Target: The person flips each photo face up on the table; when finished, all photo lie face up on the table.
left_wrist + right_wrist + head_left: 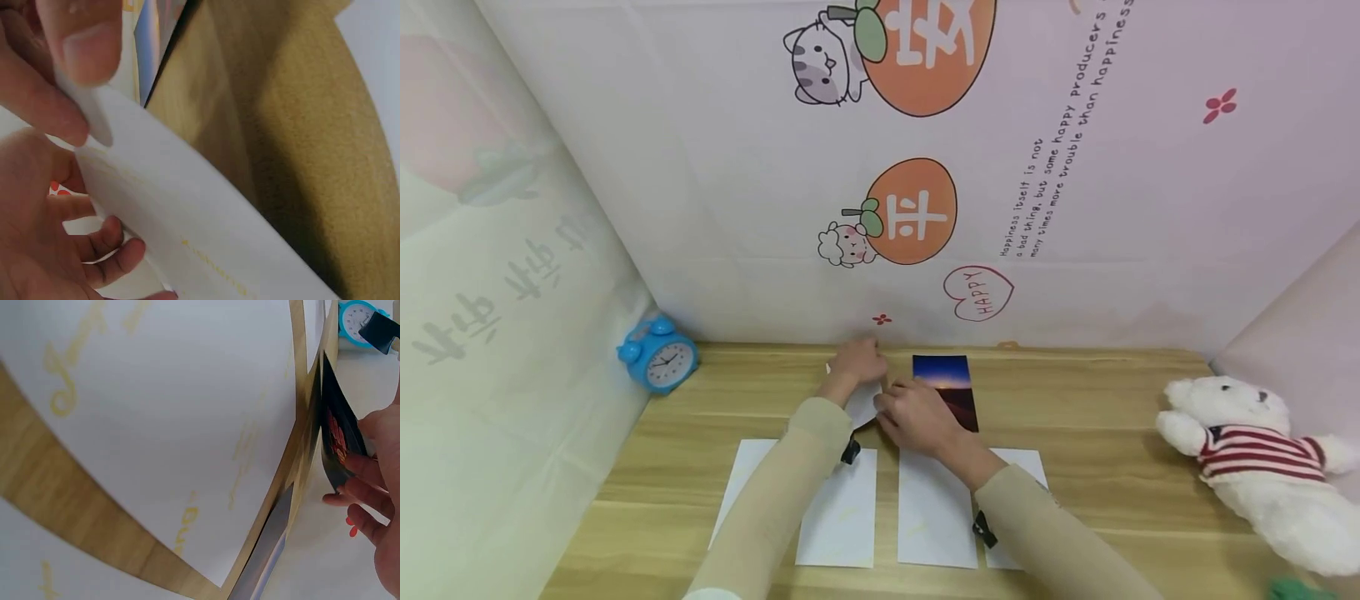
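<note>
Apparently the step in hand is turning a card (863, 406) over: it stands tilted between the two grips, its dark printed face towards the left one. The right grip (917, 415) pinches its right side between thumb and finger; the left grip (859, 362) curls its fingers round the far edge. Just right of the right grip lies a sunset picture (942, 372), with white cards (838, 542) on the near side of both. Next probably calls for lowering it gently, printed face up, onto the tabletop (760, 387).
</note>
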Demonstrator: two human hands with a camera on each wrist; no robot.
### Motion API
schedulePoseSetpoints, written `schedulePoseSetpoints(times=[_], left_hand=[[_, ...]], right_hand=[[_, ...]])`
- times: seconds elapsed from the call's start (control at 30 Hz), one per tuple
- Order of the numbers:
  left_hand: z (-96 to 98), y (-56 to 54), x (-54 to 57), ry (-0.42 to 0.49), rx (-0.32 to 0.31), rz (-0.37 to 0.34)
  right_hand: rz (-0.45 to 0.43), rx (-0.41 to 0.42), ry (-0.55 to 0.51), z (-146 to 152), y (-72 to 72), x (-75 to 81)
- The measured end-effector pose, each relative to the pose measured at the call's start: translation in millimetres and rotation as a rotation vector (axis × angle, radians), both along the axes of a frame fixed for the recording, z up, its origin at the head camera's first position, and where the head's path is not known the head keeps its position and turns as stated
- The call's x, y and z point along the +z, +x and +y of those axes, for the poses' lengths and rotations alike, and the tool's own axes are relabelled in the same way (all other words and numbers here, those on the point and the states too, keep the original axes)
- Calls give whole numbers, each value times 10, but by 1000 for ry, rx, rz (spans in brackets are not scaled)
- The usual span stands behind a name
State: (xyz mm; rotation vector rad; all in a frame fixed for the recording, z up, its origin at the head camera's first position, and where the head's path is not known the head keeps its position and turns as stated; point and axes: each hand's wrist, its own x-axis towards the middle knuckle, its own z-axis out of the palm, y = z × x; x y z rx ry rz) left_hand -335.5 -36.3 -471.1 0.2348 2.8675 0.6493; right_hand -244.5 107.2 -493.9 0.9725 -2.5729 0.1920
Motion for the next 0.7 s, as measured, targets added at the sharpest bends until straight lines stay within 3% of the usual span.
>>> schedulePoseSetpoints(times=[0.17,0.5,0.7], left_hand=[[-20,-33,48,99,14,60],[-56,-42,118,287,106,139],[-99,-20,217,326,97,190]], right_hand=[[0,-1,-85,-1,-8,10],[6,-21,-151,-33,19,16],[44,3,-181,-47,17,52]])
